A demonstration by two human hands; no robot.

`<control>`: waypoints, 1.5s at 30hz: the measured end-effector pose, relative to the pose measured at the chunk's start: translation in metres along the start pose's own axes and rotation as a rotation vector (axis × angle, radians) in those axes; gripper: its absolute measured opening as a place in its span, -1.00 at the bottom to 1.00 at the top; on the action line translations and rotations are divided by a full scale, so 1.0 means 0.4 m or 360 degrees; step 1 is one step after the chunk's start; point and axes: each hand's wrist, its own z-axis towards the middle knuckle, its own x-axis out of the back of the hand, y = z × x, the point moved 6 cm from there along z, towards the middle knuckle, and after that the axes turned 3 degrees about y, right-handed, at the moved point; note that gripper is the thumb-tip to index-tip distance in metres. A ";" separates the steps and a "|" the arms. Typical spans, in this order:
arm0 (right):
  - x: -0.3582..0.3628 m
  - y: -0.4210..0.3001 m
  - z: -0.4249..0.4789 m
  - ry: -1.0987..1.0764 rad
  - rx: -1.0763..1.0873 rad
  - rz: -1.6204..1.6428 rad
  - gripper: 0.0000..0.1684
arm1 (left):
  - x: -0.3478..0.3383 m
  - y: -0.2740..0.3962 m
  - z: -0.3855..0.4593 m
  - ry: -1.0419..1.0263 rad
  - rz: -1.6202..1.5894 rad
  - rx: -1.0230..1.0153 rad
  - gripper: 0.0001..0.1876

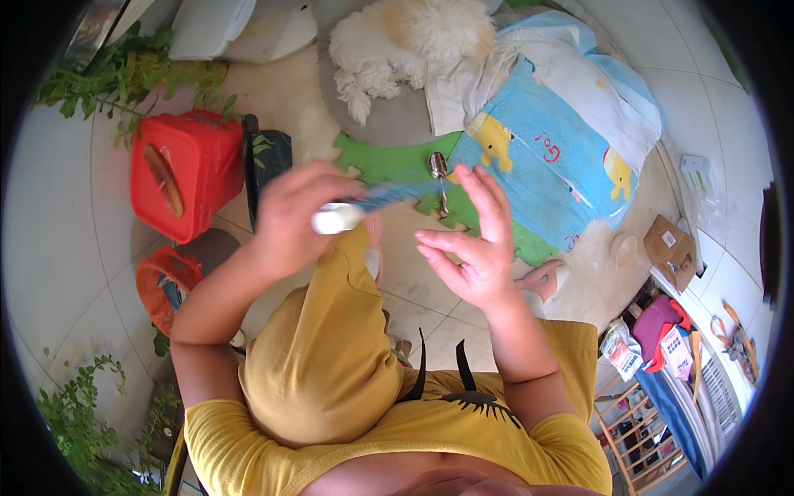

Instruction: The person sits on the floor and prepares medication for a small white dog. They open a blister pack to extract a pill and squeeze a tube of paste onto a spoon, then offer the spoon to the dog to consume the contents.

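My left hand [302,204] is closed around a slender blue object with a white end [338,218], above my bent knee. Its blue part [400,194] reaches sideways towards my right hand; motion blur hides what kind of object it is. My right hand [471,245] is raised with fingers apart, near the blue part's far end, and I see nothing held in it. Below, a metal spoon [438,166] rests on a green foam mat [388,162]. Beside it a light-blue cloth with yellow animal prints [539,155] is spread out.
A white, curly-haired dog [397,43] lies at the far side on a grey mat [378,127]. On the left are a red lidded bucket [217,167] with a wooden comb [164,181] on top, an orange basket [155,297] and plants [87,397]. A cardboard box [673,251] stands right.
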 end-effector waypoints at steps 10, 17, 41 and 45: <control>0.027 0.155 -0.040 -0.0479 -0.0325 -0.0068 -0.85 | -0.344 -0.080 0.018 -0.0636 -0.0997 0.0714 -0.70; 0.046 0.165 -0.034 -0.0450 -0.0270 -0.0096 -0.89 | -0.250 -0.028 0.139 -0.0560 -0.0985 0.0271 -0.73; -0.003 0.164 -0.059 -0.0478 -0.0009 -0.0475 -0.88 | -0.348 0.039 0.124 -0.0868 0.0193 -0.0497 -0.84; -0.012 0.167 -0.066 -0.0496 -0.0073 -0.0491 -0.89 | -0.357 0.024 0.122 -0.0933 0.0140 -0.0518 -0.84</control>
